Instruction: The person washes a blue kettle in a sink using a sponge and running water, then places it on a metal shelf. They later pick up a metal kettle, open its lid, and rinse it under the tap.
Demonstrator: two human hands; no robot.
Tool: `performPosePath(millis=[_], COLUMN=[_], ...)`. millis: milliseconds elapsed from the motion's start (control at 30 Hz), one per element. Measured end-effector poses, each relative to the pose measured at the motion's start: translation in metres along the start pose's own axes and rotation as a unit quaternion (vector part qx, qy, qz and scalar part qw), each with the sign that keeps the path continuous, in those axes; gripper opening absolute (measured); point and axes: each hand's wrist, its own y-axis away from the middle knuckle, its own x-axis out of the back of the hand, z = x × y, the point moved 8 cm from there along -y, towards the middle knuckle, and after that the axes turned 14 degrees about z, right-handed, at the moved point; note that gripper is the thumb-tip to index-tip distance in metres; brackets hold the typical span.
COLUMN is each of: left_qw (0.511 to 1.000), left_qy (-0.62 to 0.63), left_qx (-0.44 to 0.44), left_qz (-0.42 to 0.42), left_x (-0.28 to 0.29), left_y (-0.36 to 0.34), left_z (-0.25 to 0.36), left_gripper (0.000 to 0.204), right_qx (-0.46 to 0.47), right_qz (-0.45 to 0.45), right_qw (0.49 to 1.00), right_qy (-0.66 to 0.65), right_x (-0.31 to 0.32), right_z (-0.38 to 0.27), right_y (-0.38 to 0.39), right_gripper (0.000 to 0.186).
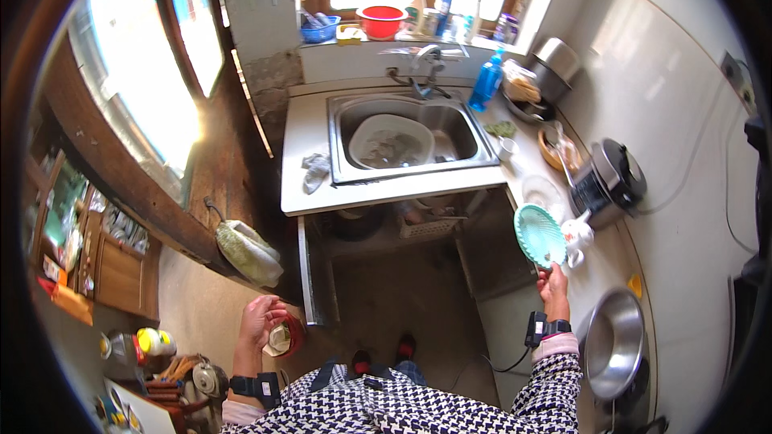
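My right hand (553,288) grips the near rim of a light teal plastic basket (540,235), which is ribbed and tilted over the right-hand counter. Just beyond its right side stands a white pot or jug with a reddish mark (577,233). A clear round lid or plate (544,193) lies behind the basket. My left hand (259,320) hangs at the left, above a red bin (294,336) with pale contents. Its fingers are curled together, with nothing visible in them.
Ahead, a steel sink (334,145) holds a whitish basin (392,122) under a tap (429,64). A grey cloth (316,170) lies left of it. A cooker (615,177) and a steel bowl (615,341) stand on the right counter. An open cabinet door (316,269) juts out below the sink.
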Motion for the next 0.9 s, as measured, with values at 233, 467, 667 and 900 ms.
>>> performPosePath(millis=[233, 467, 667, 900], left_qw=[0.995, 0.99, 0.984, 0.968], left_qy=[0.062, 0.07, 0.111, 0.126], left_qx=[0.0, 0.014, 0.037, 0.088], left_qz=[0.08, 0.119, 0.132, 0.199], left_x=[0.013, -0.003, -0.006, 0.006], left_y=[0.022, 0.035, 0.047, 0.087], left_z=[-0.014, -0.044, -0.075, -0.136], left_gripper=[0.019, 0.018, 0.021, 0.023], right_qx=[0.006, -0.045, -0.062, -0.099], right_qz=[-0.008, -0.159, -0.246, -0.285], right_qw=[1.0, 0.985, 0.92, 0.852], right_qy=[-0.023, 0.052, 0.299, 0.429], right_x=[-0.057, -0.114, -0.148, -0.166], right_z=[-0.053, -0.005, 0.065, 0.136], right_y=[-0.107, -0.139, -0.077, -0.014], right_gripper=[0.031, 0.036, 0.026, 0.018])
